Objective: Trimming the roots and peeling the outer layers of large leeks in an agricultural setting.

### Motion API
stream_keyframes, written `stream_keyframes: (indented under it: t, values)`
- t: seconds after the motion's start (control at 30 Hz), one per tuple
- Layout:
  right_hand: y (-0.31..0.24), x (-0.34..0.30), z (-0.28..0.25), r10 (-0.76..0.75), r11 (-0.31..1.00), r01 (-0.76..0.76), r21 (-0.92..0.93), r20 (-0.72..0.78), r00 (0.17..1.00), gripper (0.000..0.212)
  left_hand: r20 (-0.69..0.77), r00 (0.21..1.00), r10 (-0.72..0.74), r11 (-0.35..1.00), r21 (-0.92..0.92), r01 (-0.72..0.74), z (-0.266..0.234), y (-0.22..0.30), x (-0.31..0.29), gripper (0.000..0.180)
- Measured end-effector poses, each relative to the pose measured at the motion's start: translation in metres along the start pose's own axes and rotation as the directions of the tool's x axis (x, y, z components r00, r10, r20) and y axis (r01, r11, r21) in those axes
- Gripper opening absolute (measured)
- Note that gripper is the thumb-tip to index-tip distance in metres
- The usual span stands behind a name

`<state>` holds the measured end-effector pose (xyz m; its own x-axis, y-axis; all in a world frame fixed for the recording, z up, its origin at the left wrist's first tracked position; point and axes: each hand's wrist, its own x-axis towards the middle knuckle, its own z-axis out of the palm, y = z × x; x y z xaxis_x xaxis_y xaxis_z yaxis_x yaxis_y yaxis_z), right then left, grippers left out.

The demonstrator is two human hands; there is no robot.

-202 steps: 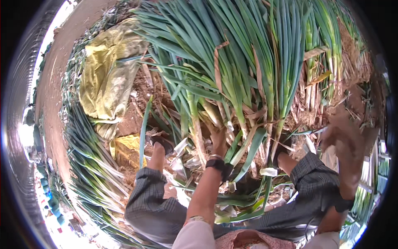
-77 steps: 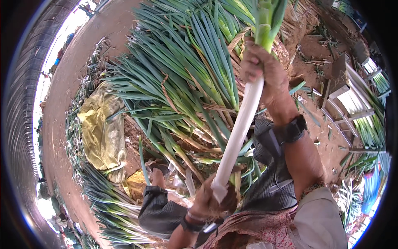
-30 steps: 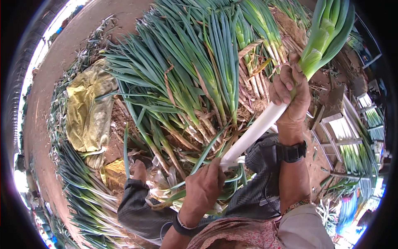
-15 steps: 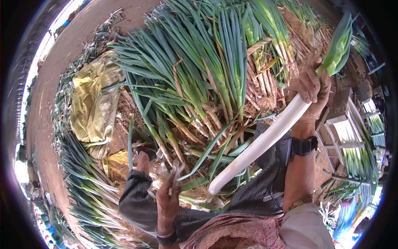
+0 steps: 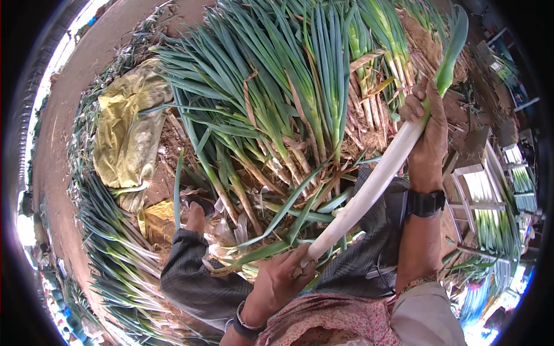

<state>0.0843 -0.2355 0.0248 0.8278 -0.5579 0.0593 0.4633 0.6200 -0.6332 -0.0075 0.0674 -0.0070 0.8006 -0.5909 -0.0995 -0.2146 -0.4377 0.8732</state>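
Note:
A long green onion [image 5: 369, 193] with a clean white stalk and green top slants across my lap. Near its green upper end, my right hand [image 5: 428, 124] is wrapped round it, a black watch on that wrist. My left hand [image 5: 283, 277] is closed at the lower, root end of the stalk, and its fingers hide the tip. Under the stalk and between my legs lie cut leaves and pale peeled skins [image 5: 236, 230].
Ahead lies a big heap of unpeeled green onions [image 5: 265, 92], roots toward me. A yellow sack [image 5: 130, 138] lies left on the dirt floor. White-stalked onions [image 5: 124, 254] are piled at the left. A rack [image 5: 482, 202] at the right holds more onions.
My left hand let go of a thin pale peel and moved right to the onion's root end. The right hand tilted the onion a little more upright; fewer green leaves show at its top.

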Motion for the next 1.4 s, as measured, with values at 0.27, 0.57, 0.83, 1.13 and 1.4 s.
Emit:
stream_keyframes:
  t: [0.27,0.57,0.83,1.13,1.4]
  values:
    - [-0.009,0.001,-0.001,-0.016,0.993,0.002,0.116,0.116,0.993,0.032,0.024,1.0,0.016,0.998,0.062,-0.018,0.0,-0.003,0.001,0.031]
    - [-0.008,0.008,-0.001,0.061,0.724,-0.367,0.584,0.476,0.877,0.038,0.164,0.79,-0.59,0.078,-0.963,0.258,-0.007,-0.049,-0.009,0.016]
    - [-0.003,0.002,0.004,0.04,0.783,-0.347,0.517,0.514,0.857,0.037,0.143,0.975,-0.169,0.813,-0.539,0.219,0.01,0.019,0.002,0.048]
    - [-0.012,0.001,0.004,-0.013,0.793,-0.277,0.543,0.47,0.882,0.036,-0.155,0.781,-0.605,0.379,-0.919,0.111,0.019,0.012,0.0,0.019]
    - [-0.011,-0.003,0.009,-0.037,0.925,-0.119,0.361,0.395,0.918,0.037,-0.307,0.882,-0.357,0.822,0.346,0.453,-0.058,-0.055,-0.037,0.031]
